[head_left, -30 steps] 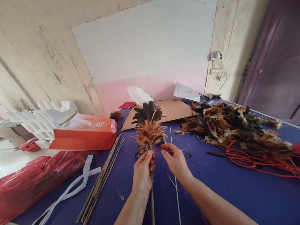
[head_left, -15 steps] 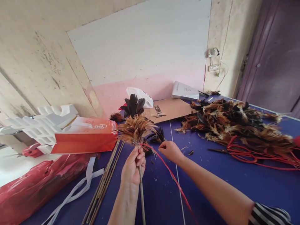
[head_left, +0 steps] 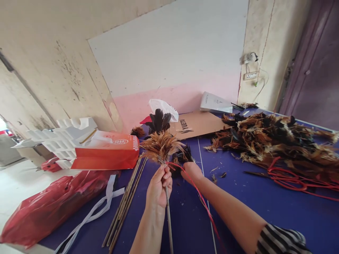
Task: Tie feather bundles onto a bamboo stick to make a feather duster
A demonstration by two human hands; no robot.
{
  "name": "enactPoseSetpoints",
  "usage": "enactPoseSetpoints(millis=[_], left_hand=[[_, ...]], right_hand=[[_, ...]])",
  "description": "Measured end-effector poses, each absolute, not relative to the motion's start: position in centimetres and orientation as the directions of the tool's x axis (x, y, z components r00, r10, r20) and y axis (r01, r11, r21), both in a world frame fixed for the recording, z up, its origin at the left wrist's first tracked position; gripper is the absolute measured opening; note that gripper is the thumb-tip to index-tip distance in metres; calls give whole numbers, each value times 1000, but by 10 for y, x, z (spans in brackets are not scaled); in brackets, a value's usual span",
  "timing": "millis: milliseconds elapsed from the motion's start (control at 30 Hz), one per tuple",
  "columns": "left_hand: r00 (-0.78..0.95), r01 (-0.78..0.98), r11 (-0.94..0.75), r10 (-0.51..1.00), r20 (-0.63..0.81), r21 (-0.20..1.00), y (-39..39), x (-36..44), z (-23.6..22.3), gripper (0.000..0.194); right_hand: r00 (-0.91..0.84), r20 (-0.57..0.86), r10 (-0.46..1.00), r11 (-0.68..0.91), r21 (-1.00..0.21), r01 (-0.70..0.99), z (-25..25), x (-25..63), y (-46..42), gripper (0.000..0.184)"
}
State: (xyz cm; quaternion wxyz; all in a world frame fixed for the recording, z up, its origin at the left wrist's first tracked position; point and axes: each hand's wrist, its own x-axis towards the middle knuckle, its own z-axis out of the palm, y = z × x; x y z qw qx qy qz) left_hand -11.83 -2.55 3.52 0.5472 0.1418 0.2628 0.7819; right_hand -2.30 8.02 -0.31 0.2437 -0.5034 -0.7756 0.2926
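Observation:
My left hand (head_left: 159, 185) is closed round the stick of a feather duster (head_left: 162, 146), just below its head of brown feathers and tall black ones. A red cord (head_left: 195, 187) runs from the duster's neck down to the right. My right hand (head_left: 192, 173) is beside a small bunch of dark feathers (head_left: 185, 155) on the table, right of the duster. Its fingers are turned away and hidden, so whether they grip any feathers cannot be seen.
A large heap of brown and black feathers (head_left: 265, 135) lies on the right, with scissors (head_left: 280, 176) and red cord in front. Several thin sticks (head_left: 126, 204), white straps (head_left: 92, 213) and an orange bag (head_left: 106, 157) lie left. Flat cardboard (head_left: 201, 123) lies behind.
My right hand has moved in toward the dark feathers, and its fingers have turned out of sight. My left hand still holds the duster. The whole view has shifted slightly.

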Motion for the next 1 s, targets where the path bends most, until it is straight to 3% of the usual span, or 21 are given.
enactPoseSetpoints(millis=[167,267,367,467,567,733,833,1000], left_hand=[[-364,-781,-267,929,-64,564,-25,-116,32,8],[-354,-781,-251,932,-75,572,-23,-111,30,7],[-350,-768,-238,933,-78,594,-23,-103,28,3],[-317,-765,-200,944,-87,613,-24,-95,27,3],[-259,-772,-145,961,-99,619,-25,-90,25,5],[-203,-758,-98,975,-90,645,-27,-87,26,14],[-176,-745,-74,980,-88,663,-29,-87,27,17],[-167,-697,-53,982,-91,715,-31,-84,27,20]], right_hand=[[-342,38,939,198,-873,446,11,32,77,26],[-305,53,951,83,-993,85,27,57,57,29],[-314,60,947,-47,-946,-321,45,62,30,28],[-392,139,910,-56,-893,-447,56,52,11,29],[-397,232,888,30,-890,-455,57,38,6,29],[-320,283,904,225,-952,-206,43,28,16,30],[-337,263,904,244,-965,-98,38,30,19,27],[-382,265,885,265,-963,-54,38,35,21,23]])
